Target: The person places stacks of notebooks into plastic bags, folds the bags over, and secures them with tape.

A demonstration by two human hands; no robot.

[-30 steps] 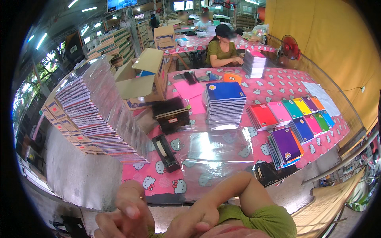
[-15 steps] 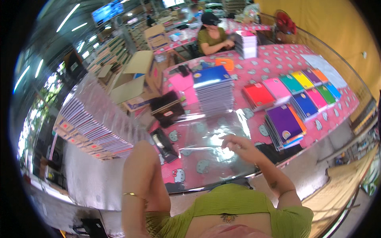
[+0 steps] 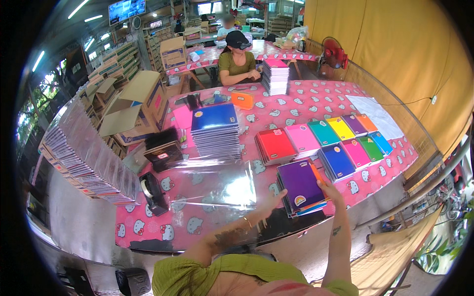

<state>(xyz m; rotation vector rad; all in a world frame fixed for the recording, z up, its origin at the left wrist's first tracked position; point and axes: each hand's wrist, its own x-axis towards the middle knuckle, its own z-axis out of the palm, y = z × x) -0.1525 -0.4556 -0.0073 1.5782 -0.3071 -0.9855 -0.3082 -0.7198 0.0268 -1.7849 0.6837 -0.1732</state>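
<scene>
A small stack of spiral notebooks (image 3: pixel 302 183) with a purple cover on top lies at the table's front edge, with orange and blue edges showing beneath. My left hand (image 3: pixel 273 201) presses against its left side, slightly blurred. On the opposite side, my right hand (image 3: pixel 332 191) grips the right edge, thumb at the top cover. Both hands hold the stack between them. A sheet of clear plastic (image 3: pixel 217 185) lies flat to the left of my hands. Just beyond my hands are short stacks of notebooks in several colours, among them a red one (image 3: pixel 276 144) and a dark blue one (image 3: pixel 338 162).
A tall blue notebook stack (image 3: pixel 216 120) stands mid-table, beside a black brush-like block (image 3: pixel 163 150) and a black tape dispenser (image 3: pixel 154 194). Plastic-covered notebooks (image 3: pixel 89 153) pile up at left near an open carton (image 3: pixel 136 108). A co-worker (image 3: pixel 238 64) sits opposite, near another stack (image 3: pixel 275 78).
My left hand has come across from the left to the purple-topped stack. My right hand has moved from above the clear plastic to the stack's right edge. The view has shifted right.
</scene>
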